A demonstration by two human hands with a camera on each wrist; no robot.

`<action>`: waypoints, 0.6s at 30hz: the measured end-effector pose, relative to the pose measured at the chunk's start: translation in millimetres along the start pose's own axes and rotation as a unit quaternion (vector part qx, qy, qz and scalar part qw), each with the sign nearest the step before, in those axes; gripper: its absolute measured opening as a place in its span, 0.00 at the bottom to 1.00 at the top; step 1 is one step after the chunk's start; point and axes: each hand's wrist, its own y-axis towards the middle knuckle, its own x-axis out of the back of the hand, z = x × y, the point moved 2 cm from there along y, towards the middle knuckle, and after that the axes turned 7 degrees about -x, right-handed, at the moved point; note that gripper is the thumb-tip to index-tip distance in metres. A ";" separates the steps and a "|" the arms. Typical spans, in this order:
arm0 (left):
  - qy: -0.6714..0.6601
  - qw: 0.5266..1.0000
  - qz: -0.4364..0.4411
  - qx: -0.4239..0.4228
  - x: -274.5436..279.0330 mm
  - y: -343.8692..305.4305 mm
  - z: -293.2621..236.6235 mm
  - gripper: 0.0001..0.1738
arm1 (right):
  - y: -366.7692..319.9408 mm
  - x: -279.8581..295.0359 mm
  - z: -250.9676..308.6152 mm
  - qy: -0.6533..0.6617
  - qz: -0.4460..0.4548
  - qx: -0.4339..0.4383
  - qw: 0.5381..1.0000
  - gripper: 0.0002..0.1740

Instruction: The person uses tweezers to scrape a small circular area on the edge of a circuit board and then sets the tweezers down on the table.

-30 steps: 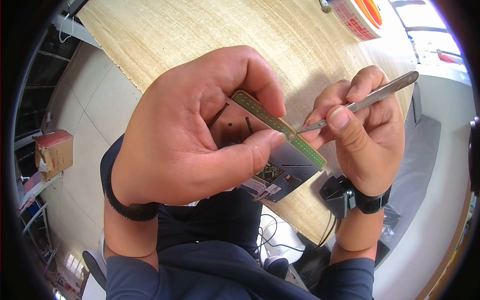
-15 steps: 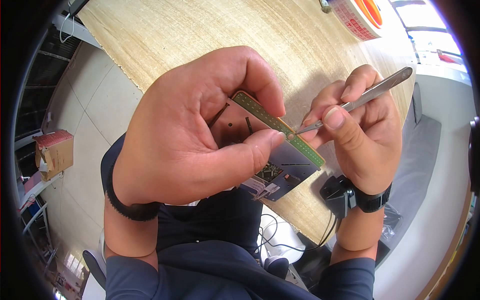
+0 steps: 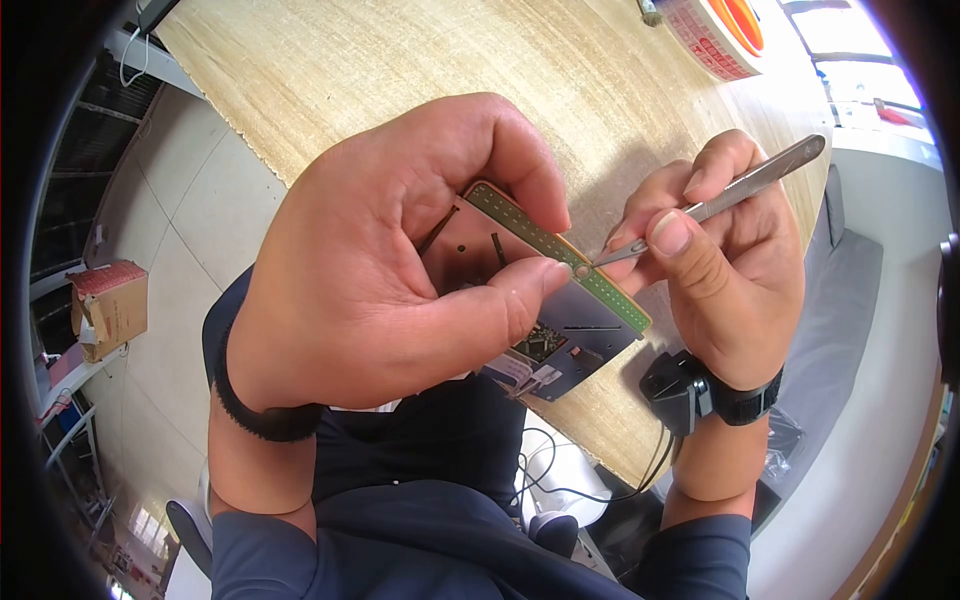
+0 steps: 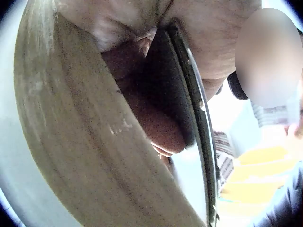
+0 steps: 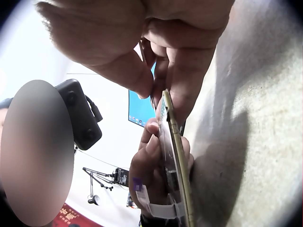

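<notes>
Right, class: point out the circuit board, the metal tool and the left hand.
circuit board point(image 3: 585, 335), head view, dark lower face.
metal tool point(image 3: 760, 180), head view, flat handle.
left hand point(image 3: 380, 270), head view, middle of hand.

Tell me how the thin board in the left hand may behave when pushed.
Probably stiff: the board looks flat though the left hand grips only one end. Likely light, being thin edge-on. Possibly fragile: bare chips show, so the tool could scratch it.

The pale, straw-grained wooden table point(image 3: 400, 60) has a ragged left edge. At its far end lies a round white roll with red print and an orange centre point(image 3: 720, 35), with a small grey object point(image 3: 650, 12) near it, too cropped to identify
</notes>
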 end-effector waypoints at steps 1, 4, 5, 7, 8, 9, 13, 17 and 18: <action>0.006 1.000 0.004 0.003 0.3 0.1 -0.5 0.17 | -0.2 0.3 0.2 -0.009 -0.002 0.004 1.000 0.16; 0.013 1.000 0.007 0.006 0.7 0.3 -1.0 0.17 | -0.7 -0.4 1.0 -0.009 -0.004 0.017 1.000 0.16; 0.014 1.000 0.007 0.006 0.8 0.4 -1.1 0.17 | -0.9 -0.7 1.2 -0.009 -0.004 0.017 1.000 0.16; 0.013 1.000 0.006 0.008 0.8 0.1 -1.6 0.17 | -1.2 -0.8 1.3 -0.006 -0.013 0.011 1.000 0.16; 0.013 1.000 0.006 0.010 0.9 0.1 -1.5 0.17 | -1.1 -0.6 1.0 -0.006 -0.013 0.011 1.000 0.16; 0.013 1.000 0.006 0.010 1.0 0.1 -1.3 0.17 | -0.9 -0.5 0.5 -0.003 -0.011 0.013 1.000 0.16; 0.011 1.000 0.007 0.006 0.9 0.2 -0.6 0.17 | -0.8 0.1 -0.6 -0.002 0.001 0.025 1.000 0.15; 0.019 1.000 0.005 0.001 0.6 0.0 -0.8 0.17 | -0.1 1.5 -1.8 0.000 0.010 0.032 0.999 0.15; 0.019 1.000 0.005 0.001 0.8 0.1 -0.7 0.17 | -0.2 1.2 -1.6 0.004 0.009 0.026 1.000 0.15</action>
